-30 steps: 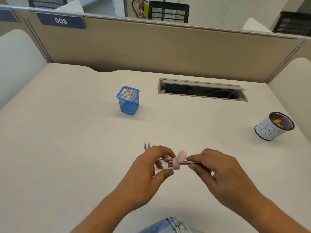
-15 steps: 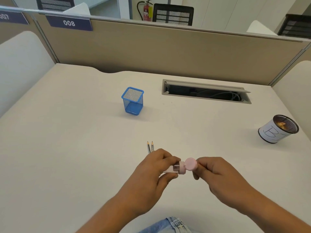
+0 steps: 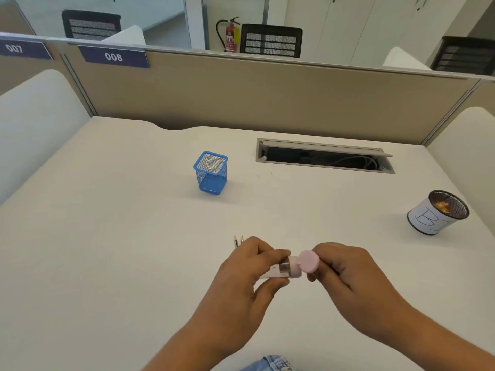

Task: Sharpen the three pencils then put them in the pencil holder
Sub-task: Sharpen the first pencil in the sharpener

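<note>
Pencils (image 3: 236, 242), two tips showing, lie toward the desk's (image 3: 107, 236) front edge, touching the left hand (image 3: 249, 266), which grips the pink sharpener (image 3: 284, 269). The right hand (image 3: 345, 271) pinches its round cap (image 3: 309, 261). Best to hold steady and turn gently.
</note>
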A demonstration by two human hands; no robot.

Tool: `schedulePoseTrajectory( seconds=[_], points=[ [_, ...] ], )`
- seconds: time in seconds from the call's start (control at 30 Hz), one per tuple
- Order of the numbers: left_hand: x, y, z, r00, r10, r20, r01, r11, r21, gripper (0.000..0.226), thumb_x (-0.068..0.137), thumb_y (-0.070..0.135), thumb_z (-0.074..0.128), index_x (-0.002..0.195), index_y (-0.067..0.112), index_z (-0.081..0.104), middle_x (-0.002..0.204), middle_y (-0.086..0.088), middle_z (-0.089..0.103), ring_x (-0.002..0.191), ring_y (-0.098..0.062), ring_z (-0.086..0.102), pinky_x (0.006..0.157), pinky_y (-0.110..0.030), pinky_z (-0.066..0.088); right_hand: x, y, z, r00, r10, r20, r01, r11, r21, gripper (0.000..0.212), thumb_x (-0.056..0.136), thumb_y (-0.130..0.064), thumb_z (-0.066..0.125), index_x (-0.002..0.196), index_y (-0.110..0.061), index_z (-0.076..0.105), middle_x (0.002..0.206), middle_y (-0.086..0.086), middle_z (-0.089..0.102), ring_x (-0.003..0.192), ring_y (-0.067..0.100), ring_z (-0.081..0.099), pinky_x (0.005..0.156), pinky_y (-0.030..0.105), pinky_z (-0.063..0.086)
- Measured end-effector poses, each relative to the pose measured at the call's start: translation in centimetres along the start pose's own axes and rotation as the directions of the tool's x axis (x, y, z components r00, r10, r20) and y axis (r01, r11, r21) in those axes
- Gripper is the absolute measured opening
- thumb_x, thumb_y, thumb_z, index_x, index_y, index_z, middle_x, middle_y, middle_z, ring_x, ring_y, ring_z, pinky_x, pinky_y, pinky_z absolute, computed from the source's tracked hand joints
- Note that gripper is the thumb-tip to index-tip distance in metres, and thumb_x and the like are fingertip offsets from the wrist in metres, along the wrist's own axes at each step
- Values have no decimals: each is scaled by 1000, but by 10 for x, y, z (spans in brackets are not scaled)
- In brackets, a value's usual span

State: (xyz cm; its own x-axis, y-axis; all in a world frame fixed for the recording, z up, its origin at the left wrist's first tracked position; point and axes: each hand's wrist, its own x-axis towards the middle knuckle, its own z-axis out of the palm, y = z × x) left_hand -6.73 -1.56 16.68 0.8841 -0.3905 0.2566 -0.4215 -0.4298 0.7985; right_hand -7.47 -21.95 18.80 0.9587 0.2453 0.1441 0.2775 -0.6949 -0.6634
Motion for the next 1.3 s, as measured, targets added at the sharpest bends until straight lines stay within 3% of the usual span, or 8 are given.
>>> schedulePoseTrajectory(
  seconds=[0.2,0.37,0.5,0.7,0.87,1.0,1.1,1.3],
  points=[
    [-1,2,-7,1000,-16,7,16,999,-51,29,89,26,64,117,31,65,91,22,50,85,-2,52,71,-6,37,1,-19,-19,979,69,190,-108,974,199,13,98,-37,51,86,-35,55,61,-2,48,55,18,36,51,34,34],
    [-3,5,-12,1000,-13,-11,12,998,-63,28,87,32,63,115,33,66,90,16,54,82,-6,53,69,-9,39,2,-9,-22,972,-219,86,234,932,-278,25,98,-39,44,96,-26,65,75,-20,43,63,4,40,55,25,40],
    [-4,7,-12,999,8,-33,-10,998,-61,28,87,28,65,115,29,67,89,18,53,82,-4,53,70,-7,37,0,-11,-16,971,-226,74,238,924,-301,20,99,-35,44,82,-32,54,71,-20,30,61,3,30,53,19,27],
    [-8,3,-6,992,110,-58,-107,993,52,30,92,24,61,122,26,60,95,16,48,84,-7,53,71,-13,42,1,-20,-16,972,137,193,-153,985,75,40,98,-40,53,59,-31,48,53,-12,40,51,7,31,49,15,27],
    [-7,-1,-4,990,138,-23,-134,982,132,31,94,27,56,125,23,58,98,13,48,87,-7,52,75,-14,43,12,-27,-26,718,460,523,-671,659,340,32,89,-24,64,61,-14,54,51,-2,25,48,15,16,45,23,15],
    [-1,0,-13,999,37,-33,-37,999,0,29,89,25,64,118,28,65,91,20,50,84,-6,54,71,-8,38,14,-32,-24,865,308,396,-424,870,251,38,87,-59,55,79,-23,65,58,-3,39,54,14,29,50,29,27],
    [1,2,-18,999,-24,-21,23,997,-68,28,87,28,67,115,33,67,89,17,53,83,-5,53,70,-7,37,12,-23,-25,979,-16,202,12,1000,22,15,97,-44,50,93,-35,62,70,-15,55,59,6,42,54,27,41],
    [4,7,-20,999,-28,-24,25,995,-99,29,85,31,65,113,35,67,87,15,54,80,-7,53,69,-8,39,17,-15,-22,921,-371,121,382,796,-469,22,99,-29,45,86,-16,58,66,-3,46,58,16,30,43,31,33]
  ],
)
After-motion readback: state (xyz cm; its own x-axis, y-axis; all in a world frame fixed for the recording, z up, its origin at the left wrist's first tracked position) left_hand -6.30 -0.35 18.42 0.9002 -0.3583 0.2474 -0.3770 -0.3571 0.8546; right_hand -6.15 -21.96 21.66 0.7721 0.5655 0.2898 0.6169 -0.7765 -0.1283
